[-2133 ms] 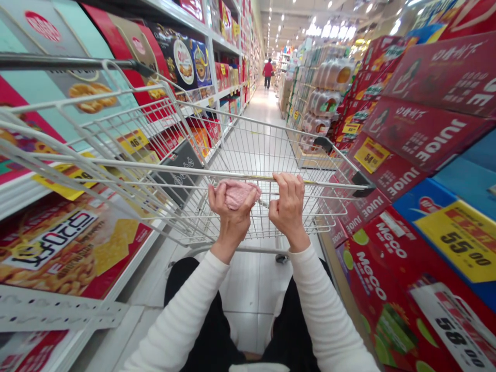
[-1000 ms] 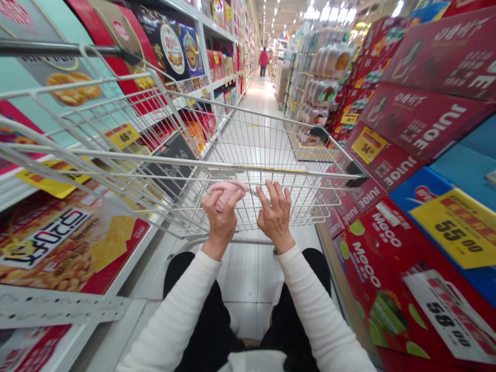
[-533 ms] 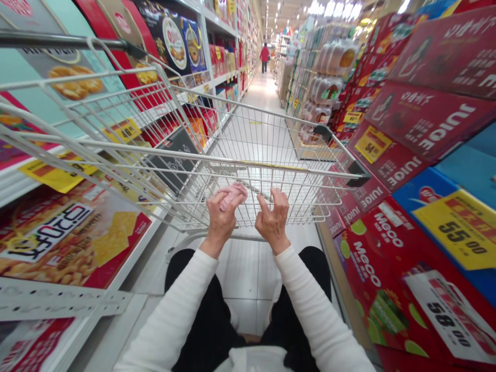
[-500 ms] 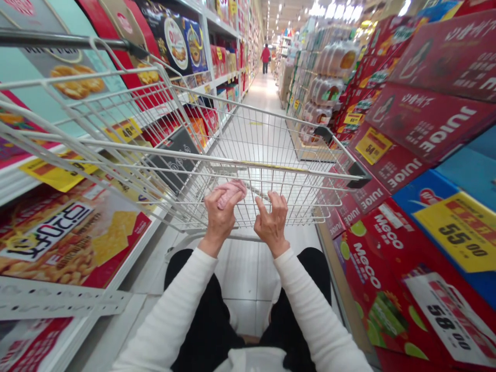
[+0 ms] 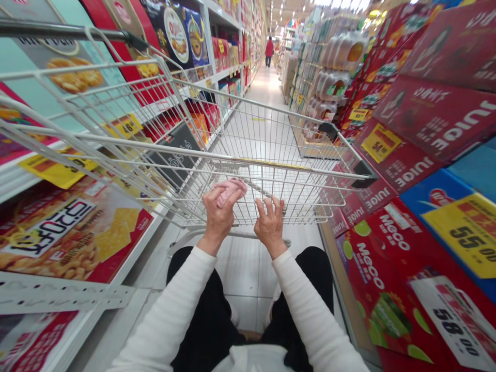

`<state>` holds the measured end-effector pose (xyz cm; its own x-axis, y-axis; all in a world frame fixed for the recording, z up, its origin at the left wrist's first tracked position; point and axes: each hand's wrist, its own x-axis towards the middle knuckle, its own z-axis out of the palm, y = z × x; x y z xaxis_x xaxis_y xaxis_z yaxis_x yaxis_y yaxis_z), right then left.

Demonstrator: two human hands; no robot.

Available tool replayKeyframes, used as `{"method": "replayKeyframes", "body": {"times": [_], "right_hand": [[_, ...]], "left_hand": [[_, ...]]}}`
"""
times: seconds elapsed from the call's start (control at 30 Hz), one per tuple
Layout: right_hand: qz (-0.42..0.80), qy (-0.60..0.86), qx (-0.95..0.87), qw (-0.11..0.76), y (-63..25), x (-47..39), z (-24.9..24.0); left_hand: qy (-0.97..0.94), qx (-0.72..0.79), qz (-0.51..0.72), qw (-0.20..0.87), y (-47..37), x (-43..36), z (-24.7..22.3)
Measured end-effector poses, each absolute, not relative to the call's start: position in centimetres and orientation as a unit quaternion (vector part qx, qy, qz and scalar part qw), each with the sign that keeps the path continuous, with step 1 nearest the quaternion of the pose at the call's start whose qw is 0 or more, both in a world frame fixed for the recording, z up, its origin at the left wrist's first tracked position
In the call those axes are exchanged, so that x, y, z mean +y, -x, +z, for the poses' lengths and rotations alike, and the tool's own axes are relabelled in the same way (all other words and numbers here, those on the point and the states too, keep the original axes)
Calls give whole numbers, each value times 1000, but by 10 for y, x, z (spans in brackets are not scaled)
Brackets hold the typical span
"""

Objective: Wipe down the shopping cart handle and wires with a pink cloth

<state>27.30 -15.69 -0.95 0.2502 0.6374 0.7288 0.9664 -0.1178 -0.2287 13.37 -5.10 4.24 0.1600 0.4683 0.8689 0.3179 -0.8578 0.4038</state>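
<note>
Left hand: at 7 o'clock, I have its fingers curled round a pink cloth, pinching it.
Pink cloth: soft and bumpy, squashed into a lump, just left of the middle toward 9 o'clock.
Right hand: at 5 o'clock, fingers bent and spread apart; I can't tell if it touches the wire.
Cart: thin, pale metal bars, criss-crossed like a net, around the middle.
Snack box: big, flat card, near 9 o'clock.
Red boxes: shiny card blocks, 4 o'clock.
</note>
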Motion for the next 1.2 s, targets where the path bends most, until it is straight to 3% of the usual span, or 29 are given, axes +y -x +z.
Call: {"method": "replayKeyframes", "body": {"times": [0.1,0.23,0.33,0.53,0.63,0.8,0.97,1.2], "right_hand": [[-244,703,-564,359,-274,-156,-14],[-236,705,-561,364,-276,-156,-16],[-240,702,-561,367,-277,-157,-16],[-234,706,-559,366,-279,-157,-20],[-243,706,-555,366,-278,-158,-20],[-259,704,-554,361,-280,-159,-19],[-237,709,-556,364,-282,-159,-21],[-255,702,-550,374,-280,-159,-21]], "left_hand": [[-767,233,598,7,-136,-46,52],[-821,186,533,87,-129,-59,33],[-838,195,503,77,-115,-67,16],[-783,224,579,33,-104,-45,31],[-786,236,561,110,-107,-45,26],[-811,230,481,238,-108,-73,-24],[-829,267,437,223,-106,-76,-45],[-793,266,522,168,-115,-65,-22]]}}
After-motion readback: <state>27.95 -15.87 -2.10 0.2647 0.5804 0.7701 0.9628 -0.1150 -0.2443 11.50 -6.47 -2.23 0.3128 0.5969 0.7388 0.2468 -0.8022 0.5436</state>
